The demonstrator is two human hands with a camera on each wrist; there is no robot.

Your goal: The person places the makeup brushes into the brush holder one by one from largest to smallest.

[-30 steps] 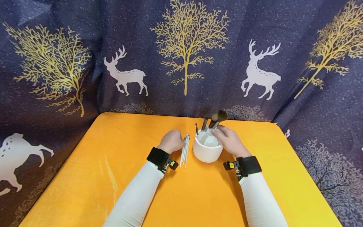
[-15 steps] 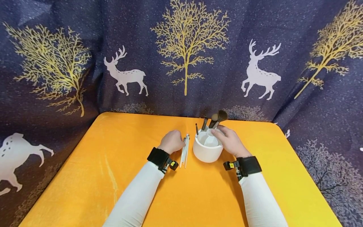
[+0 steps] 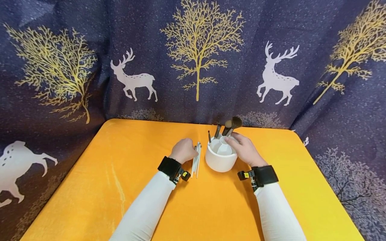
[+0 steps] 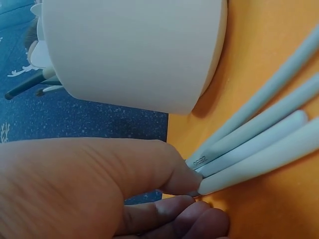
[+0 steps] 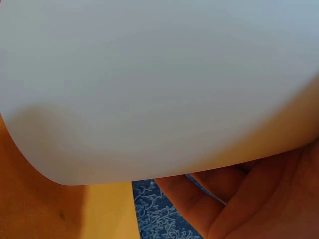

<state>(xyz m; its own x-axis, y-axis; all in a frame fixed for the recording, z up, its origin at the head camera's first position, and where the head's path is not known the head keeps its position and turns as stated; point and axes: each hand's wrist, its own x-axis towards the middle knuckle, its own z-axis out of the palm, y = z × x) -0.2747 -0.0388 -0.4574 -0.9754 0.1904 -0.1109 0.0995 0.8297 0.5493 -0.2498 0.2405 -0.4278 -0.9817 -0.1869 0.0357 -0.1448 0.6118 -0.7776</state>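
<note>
Pinching slim brushes (image 3: 196,164) beside the white pot (image 3: 220,163) on orange cloth (image 3: 208,207), my left hand (image 3: 183,150) works near their far ends — likely light, stiff, slick, best held mid-handle. My right hand (image 3: 245,150) grips the pot's rim.

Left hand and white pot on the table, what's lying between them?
A few pale sticks, touched by the left hand, then a narrow bare strip of orange cloth before the white pot. The head view shows this.
</note>
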